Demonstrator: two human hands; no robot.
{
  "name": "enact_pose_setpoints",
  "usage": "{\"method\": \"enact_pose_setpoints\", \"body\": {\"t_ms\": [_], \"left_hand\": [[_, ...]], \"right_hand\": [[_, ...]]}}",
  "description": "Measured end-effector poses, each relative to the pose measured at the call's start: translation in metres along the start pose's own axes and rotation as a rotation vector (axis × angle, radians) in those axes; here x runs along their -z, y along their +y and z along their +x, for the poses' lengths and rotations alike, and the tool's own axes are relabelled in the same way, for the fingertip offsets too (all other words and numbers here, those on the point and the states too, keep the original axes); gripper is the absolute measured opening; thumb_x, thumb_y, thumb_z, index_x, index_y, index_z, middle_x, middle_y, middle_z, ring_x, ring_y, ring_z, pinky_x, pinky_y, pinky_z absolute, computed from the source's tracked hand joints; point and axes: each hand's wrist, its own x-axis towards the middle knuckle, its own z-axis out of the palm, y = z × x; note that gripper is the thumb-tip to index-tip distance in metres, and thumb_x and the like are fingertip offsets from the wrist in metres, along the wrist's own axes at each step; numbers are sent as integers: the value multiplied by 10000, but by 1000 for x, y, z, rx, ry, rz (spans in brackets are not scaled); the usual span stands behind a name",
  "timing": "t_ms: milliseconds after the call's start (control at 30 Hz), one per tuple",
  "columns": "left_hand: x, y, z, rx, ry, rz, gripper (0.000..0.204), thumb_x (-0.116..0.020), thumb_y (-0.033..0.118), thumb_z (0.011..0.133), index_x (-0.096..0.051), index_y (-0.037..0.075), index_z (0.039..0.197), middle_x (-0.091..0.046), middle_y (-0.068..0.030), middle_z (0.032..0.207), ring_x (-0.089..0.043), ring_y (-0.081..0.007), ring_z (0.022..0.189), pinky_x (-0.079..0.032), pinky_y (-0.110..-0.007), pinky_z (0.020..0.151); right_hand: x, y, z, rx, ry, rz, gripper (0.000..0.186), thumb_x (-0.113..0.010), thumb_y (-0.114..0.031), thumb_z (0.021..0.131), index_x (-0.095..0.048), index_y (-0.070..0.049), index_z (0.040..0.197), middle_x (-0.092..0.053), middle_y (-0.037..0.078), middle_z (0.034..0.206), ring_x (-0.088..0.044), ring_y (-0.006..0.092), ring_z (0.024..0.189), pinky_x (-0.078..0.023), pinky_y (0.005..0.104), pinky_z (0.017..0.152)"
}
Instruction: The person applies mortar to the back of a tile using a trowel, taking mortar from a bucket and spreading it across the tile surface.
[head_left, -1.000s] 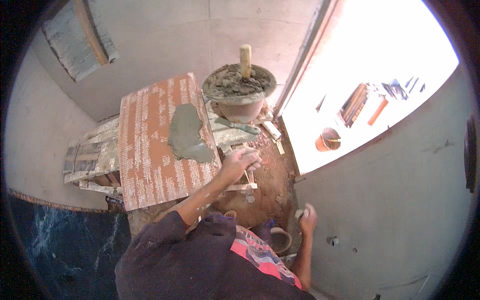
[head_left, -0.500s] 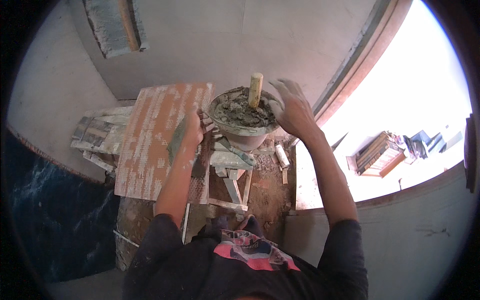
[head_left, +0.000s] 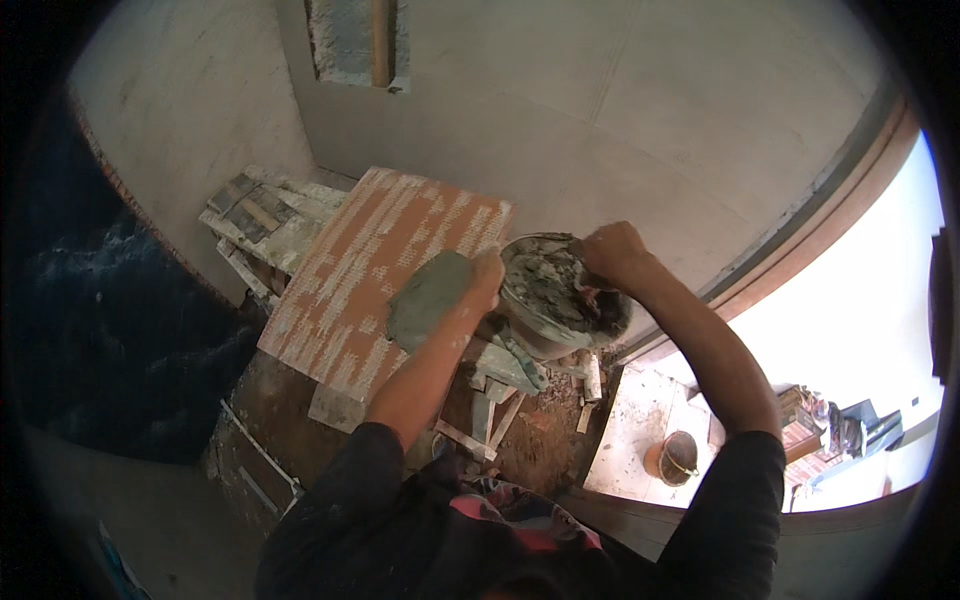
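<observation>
A bucket (head_left: 545, 340) of grey mortar (head_left: 545, 268) stands beside a large tile. My left hand (head_left: 487, 280) is closed at the bucket's left rim. On the bucket's right, my right hand (head_left: 617, 252) makes a fist over the mortar, where the wooden handle of a tool stood. The fist now hides that handle, and the tool's lower end is out of sight in the mortar. The orange-brown tile (head_left: 345, 290) has white streaks across it. A smooth patch of grey mortar (head_left: 428, 300) lies on the tile, just left of my left hand.
Under the bucket is a mortar-smeared wooden stand (head_left: 490, 385), with a dirty hand tool (head_left: 522, 358) on it. Another splattered platform (head_left: 285, 215) is behind the tile at left. A wall rises close behind. Beyond the right-hand opening sits a second bucket (head_left: 672, 458).
My right hand has gone from spread fingers beside the upright wooden handle to a fist over it. My left hand has closed at the rim. The view has turned, showing more of the mortar patch.
</observation>
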Motion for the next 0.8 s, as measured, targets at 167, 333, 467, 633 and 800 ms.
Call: {"method": "enact_pose_setpoints", "body": {"t_ms": [167, 333, 467, 633, 800], "left_hand": [[-18, 34, -21, 97, 266, -211, 526, -445, 311, 972, -393, -78, 1322, -510, -254, 1218, -541, -342, 1057, -421, -396, 920], [-10, 91, -60, 239, 258, -357, 465, -432, 273, 971, -455, -81, 1272, -545, -232, 1098, -563, -349, 961, -426, -425, 877], [-12, 55, -36, 199, 242, -120, 531, -409, 327, 981, -412, -73, 1330, -518, -242, 1198, -522, -343, 1074, -410, -425, 903], [-7, 58, -39, 249, 252, -387, 614, -398, 419, 994, -348, -40, 1399, -499, -200, 1246, -457, -293, 1153, -388, -435, 934], [-15, 87, -55, 237, 268, -358, 606, -400, 424, 1002, -372, -42, 1389, -503, -212, 1268, -497, -306, 1077, -396, -447, 904]], "right_hand": [[7, 15, -40, 29, -39, 62, 136, -625, -157, 720, -695, -41, 724, -684, 187, 763, -693, 313, 776, -549, 410, 678], [37, 44, -81, 15, -41, 62, 254, -696, -309, 759, -694, -57, 728, -676, 150, 732, -676, 311, 740, -530, 414, 659], [70, 76, -110, -46, 127, 128, 361, -739, -410, 742, -690, -53, 760, -653, 128, 703, -646, 318, 708, -500, 413, 643], [59, 92, -117, -26, 240, 190, 356, -742, -388, 749, -669, -46, 816, -636, 129, 718, -632, 323, 703, -487, 417, 646], [-15, 74, -98, 39, 96, 296, 375, -692, -386, 825, -652, -21, 900, -643, 165, 746, -634, 353, 725, -491, 442, 689]]}}
